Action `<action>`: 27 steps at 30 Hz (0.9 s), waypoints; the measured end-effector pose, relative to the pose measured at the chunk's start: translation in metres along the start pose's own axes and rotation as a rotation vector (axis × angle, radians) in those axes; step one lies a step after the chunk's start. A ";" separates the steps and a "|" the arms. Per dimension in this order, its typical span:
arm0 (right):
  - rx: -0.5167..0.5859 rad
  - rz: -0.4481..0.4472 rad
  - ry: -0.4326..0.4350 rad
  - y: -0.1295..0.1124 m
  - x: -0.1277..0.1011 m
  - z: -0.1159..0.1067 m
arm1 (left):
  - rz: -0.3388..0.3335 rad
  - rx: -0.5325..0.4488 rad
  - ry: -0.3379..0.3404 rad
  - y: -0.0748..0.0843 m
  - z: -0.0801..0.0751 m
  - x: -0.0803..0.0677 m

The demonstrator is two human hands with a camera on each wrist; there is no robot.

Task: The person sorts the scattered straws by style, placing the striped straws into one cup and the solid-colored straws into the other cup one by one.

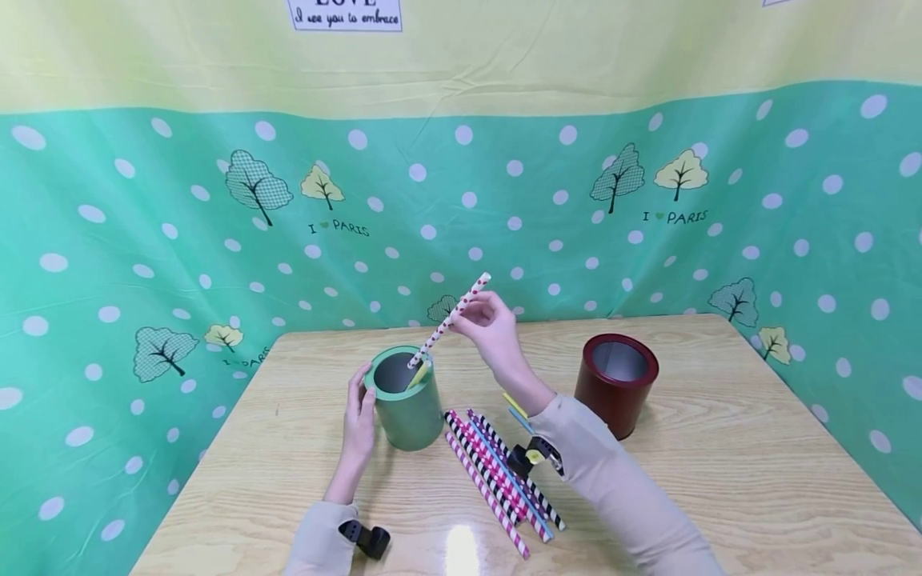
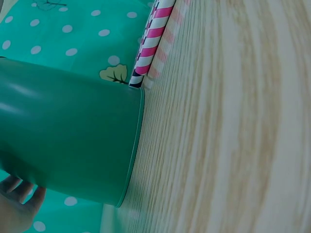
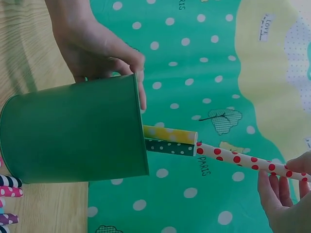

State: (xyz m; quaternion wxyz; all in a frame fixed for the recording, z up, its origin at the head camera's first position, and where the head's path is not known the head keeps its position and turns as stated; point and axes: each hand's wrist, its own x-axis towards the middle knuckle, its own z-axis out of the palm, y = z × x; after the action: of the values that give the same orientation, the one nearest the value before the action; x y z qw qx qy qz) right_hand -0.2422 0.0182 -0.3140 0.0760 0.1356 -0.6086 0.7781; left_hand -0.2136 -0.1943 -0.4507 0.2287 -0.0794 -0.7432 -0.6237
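Observation:
A green can [image 1: 410, 420] stands upright on the table, and my left hand [image 1: 360, 424] grips its left side near the rim. Between thumb and fingers, my right hand [image 1: 497, 332] pinches a white paper straw with red dots [image 1: 439, 334], tilted above the can's mouth. In the right wrist view, a yellow straw with pale dots [image 3: 172, 134] and a dark green dotted straw [image 3: 167, 147] stick out of the can. The held straw's lower end appears right beside their tips. Whether it touches them, I cannot tell.
A loose bundle of striped and dotted paper straws [image 1: 487, 496] lies right of the green can, partly beneath my right forearm. Farther right stands a dark red can [image 1: 612, 392]. A patterned cloth [image 1: 403, 192] hangs behind the wooden table [image 1: 238, 480].

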 end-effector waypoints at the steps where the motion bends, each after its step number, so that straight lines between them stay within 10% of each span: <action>1: -0.008 0.015 0.007 0.000 0.000 0.000 | -0.004 -0.002 0.000 0.000 0.000 0.000; 16: -0.098 0.050 0.034 0.015 0.003 0.000 | 0.021 -0.019 -0.015 0.002 0.000 -0.001; 27: -0.145 0.091 0.009 0.025 -0.007 -0.019 | -0.014 0.009 0.006 0.033 0.005 -0.005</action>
State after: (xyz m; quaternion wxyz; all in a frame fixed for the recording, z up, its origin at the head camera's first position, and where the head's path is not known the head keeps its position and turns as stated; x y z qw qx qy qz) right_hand -0.2452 0.0312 -0.3436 0.0531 0.0986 -0.6685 0.7352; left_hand -0.1972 -0.1814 -0.4241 0.2269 -0.0716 -0.7460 -0.6219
